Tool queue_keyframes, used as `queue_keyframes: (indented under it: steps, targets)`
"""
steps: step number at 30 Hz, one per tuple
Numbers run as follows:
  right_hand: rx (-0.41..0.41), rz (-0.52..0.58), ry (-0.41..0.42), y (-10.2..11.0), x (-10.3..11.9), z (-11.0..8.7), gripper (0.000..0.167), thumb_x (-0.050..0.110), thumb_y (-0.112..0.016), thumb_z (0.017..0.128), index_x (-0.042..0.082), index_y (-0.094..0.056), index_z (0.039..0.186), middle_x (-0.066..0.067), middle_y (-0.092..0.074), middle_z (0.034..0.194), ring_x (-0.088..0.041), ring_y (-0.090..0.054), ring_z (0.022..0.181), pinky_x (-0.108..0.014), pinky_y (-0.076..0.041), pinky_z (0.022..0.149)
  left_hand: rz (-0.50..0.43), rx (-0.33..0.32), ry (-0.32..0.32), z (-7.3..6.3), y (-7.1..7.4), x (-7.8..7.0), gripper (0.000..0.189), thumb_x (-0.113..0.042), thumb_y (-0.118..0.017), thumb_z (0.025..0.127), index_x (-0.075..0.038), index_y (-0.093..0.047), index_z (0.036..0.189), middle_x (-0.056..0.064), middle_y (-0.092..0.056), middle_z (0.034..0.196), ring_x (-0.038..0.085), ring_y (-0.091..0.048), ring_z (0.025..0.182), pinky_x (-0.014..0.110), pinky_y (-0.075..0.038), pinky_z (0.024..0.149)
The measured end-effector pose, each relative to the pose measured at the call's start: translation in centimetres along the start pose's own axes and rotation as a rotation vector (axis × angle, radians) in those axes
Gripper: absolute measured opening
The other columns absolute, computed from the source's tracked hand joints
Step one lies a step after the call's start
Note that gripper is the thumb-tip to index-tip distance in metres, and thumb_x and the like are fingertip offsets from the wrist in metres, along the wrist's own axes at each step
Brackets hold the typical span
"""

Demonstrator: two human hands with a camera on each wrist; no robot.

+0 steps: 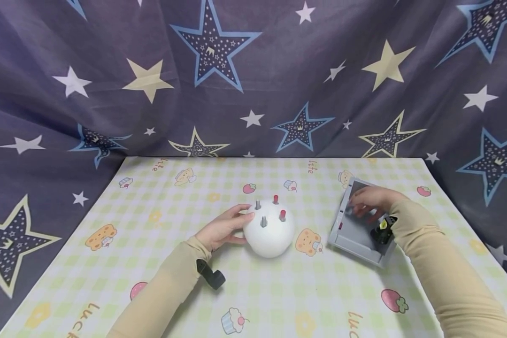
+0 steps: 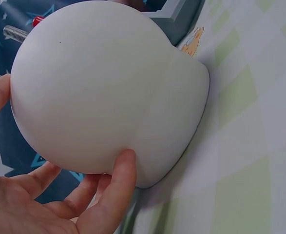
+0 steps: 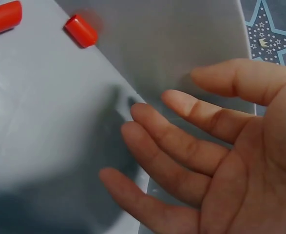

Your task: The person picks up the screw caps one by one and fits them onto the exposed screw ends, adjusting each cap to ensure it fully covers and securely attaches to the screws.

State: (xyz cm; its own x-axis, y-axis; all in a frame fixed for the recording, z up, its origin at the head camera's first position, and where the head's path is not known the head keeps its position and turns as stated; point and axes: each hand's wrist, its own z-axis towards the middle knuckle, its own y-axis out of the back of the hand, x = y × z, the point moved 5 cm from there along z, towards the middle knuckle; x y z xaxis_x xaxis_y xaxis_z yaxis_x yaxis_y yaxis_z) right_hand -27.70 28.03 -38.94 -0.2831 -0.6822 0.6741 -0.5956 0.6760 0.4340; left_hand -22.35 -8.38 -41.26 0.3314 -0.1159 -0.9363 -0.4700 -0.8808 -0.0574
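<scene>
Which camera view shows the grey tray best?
The head view: it shows most of the grey tray, although the right hand covers part. The left wrist view shows only a small piece behind the white ball. The right wrist view shows some of its inside closely, with two red caps.

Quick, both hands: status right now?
Left hand: closed around the side of the white dome.
Right hand: open, holding nothing, inside the gray tray.

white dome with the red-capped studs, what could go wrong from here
The white dome could turn or shift if the fingertip hold of the left hand slips. The right hand, holding nothing visible, might fumble the small loose red caps inside the gray tray.
</scene>
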Motion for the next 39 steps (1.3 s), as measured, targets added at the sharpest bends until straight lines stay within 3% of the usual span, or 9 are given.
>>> queue_keyframes:
  steps: [5, 12, 21, 27, 31, 39]
  targets:
    - [0.021, -0.009, -0.008, -0.3, -0.2, 0.2, 0.043, 0.020, -0.052, 0.092, -0.009, -0.046, 0.123, -0.001, -0.064, 0.092, -0.015, -0.061, 0.089, -0.043, -0.056, 0.077, 0.001, 0.004, -0.002, 0.0, 0.0, 0.0, 0.062, -0.027, -0.051, 0.096, -0.006, -0.023, 0.147, 0.023, -0.033, 0.144, 0.039, -0.036, 0.132, 0.056, -0.046, 0.096]
    - [0.088, -0.034, -0.031, -1.2, -0.3, 0.8, 0.029, 0.013, -0.060, 0.082, -0.002, -0.057, 0.106, -0.002, -0.063, 0.096, -0.017, -0.059, 0.093, -0.043, -0.055, 0.074, -0.003, -0.002, -0.002, 0.0, 0.0, 0.0, 0.063, -0.027, -0.051, 0.096, -0.006, -0.022, 0.148, 0.024, -0.032, 0.145, 0.041, -0.034, 0.133, 0.056, -0.046, 0.096]
    - [0.140, -0.083, -0.020, -1.9, -0.3, 0.6, 0.029, 0.015, -0.057, 0.085, -0.004, -0.056, 0.107, -0.010, -0.062, 0.103, -0.022, -0.057, 0.100, -0.044, -0.056, 0.075, -0.015, 0.001, 0.000, -0.1, -0.1, 0.0, 0.062, -0.026, -0.050, 0.096, -0.006, -0.021, 0.148, 0.025, -0.031, 0.145, 0.042, -0.034, 0.133, 0.057, -0.045, 0.097]
    - [0.083, -0.131, -0.028, -2.6, 0.2, 0.3, 0.031, 0.017, -0.064, 0.083, -0.003, -0.056, 0.105, -0.014, -0.059, 0.104, -0.026, -0.056, 0.100, -0.043, -0.057, 0.074, -0.017, 0.003, 0.000, -0.2, -0.2, -0.1, 0.063, -0.026, -0.049, 0.096, -0.006, -0.020, 0.148, 0.026, -0.030, 0.145, 0.042, -0.034, 0.133, 0.057, -0.045, 0.097]
    - [0.034, -0.165, -0.046, -3.3, 0.6, 0.1, 0.041, 0.020, -0.070, 0.079, -0.004, -0.052, 0.107, -0.015, -0.055, 0.107, -0.029, -0.055, 0.102, -0.041, -0.058, 0.075, -0.018, 0.000, -0.002, -0.2, -0.1, -0.2, 0.062, -0.025, -0.049, 0.096, -0.006, -0.020, 0.148, 0.026, -0.030, 0.145, 0.042, -0.034, 0.133, 0.057, -0.045, 0.097]
    - [-0.026, -0.182, -0.049, -3.9, 0.6, 0.2, 0.048, 0.018, -0.070, 0.077, -0.008, -0.049, 0.112, -0.019, -0.055, 0.108, -0.031, -0.056, 0.098, -0.041, -0.058, 0.073, -0.016, 0.000, -0.001, -0.1, -0.1, -0.1, 0.062, -0.026, -0.049, 0.097, -0.006, -0.021, 0.148, 0.025, -0.029, 0.146, 0.042, -0.031, 0.135, 0.058, -0.044, 0.098]
